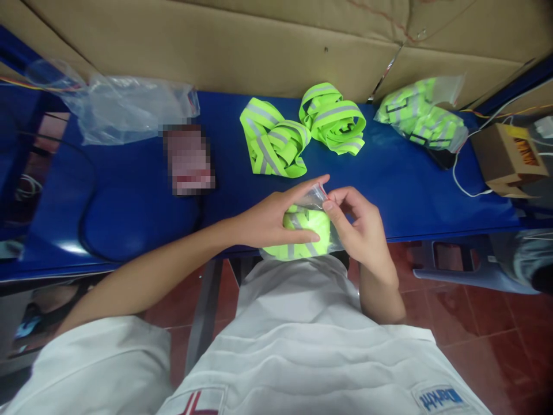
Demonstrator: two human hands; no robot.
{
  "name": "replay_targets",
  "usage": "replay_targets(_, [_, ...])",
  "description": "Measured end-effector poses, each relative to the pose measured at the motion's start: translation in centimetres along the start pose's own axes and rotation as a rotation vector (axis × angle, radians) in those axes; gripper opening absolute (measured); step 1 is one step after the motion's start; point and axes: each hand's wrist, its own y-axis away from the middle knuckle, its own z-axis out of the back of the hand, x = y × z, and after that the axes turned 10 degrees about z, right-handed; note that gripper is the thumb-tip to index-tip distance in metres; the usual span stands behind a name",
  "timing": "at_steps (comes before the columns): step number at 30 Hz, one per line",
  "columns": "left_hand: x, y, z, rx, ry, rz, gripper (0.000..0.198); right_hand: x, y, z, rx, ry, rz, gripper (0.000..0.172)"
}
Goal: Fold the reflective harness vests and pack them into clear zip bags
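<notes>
A clear zip bag [302,242] with folded neon-yellow and grey reflective strapping inside is at the table's front edge, close to my body. My left hand [274,222] grips the bag from the left, with its thumb across the front and its fingers behind the upper part. At the bag's red-edged top, my right hand [356,225] pinches the right end between thumb and forefinger. Beyond my hands lie two loose heaps of the same strapping, one on the left [274,138] and one on the right [334,118].
Filled clear bags [425,115] lie at the back right, near an open cardboard box [510,155] and white cables. Empty-looking plastic bags [133,106] and a pixelated item [189,160] are on the left of the blue table [142,202]. A stool [470,268] stands below right.
</notes>
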Motion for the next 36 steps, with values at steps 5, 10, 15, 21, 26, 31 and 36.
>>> replay_targets(5, [0.2,0.2,-0.2,0.019,-0.042,0.024,0.119,-0.2,-0.4,-0.2,0.035,-0.113,-0.079,0.023])
replay_targets(10, [0.5,0.4,-0.4,0.044,-0.072,0.062,0.122,-0.7,-0.5,-0.6,0.049,-0.179,-0.107,0.024])
replay_targets(15, [0.7,0.2,-0.5,0.062,-0.075,0.071,0.122,-0.9,-0.7,-0.8,0.054,-0.179,-0.079,0.023])
replay_targets(21, [0.3,0.0,-0.3,0.106,0.038,0.056,0.124,-0.7,-1.4,-1.0,-0.041,-0.158,-0.008,0.024])
replay_targets(26, [1.1,0.0,0.5,0.043,0.002,0.059,0.114,-2.6,-2.3,1.6,-0.263,-0.078,0.003,0.023])
replay_targets(31, [1.1,-0.4,0.8,-0.188,-0.19,-0.051,0.07,-7.4,-6.7,10.2,-0.443,0.408,-0.038,0.01])
replay_targets(36, [1.0,-0.7,1.0,-0.181,-0.305,-0.062,0.045,-12.9,-12.3,19.1,-0.602,0.74,-0.119,0.009])
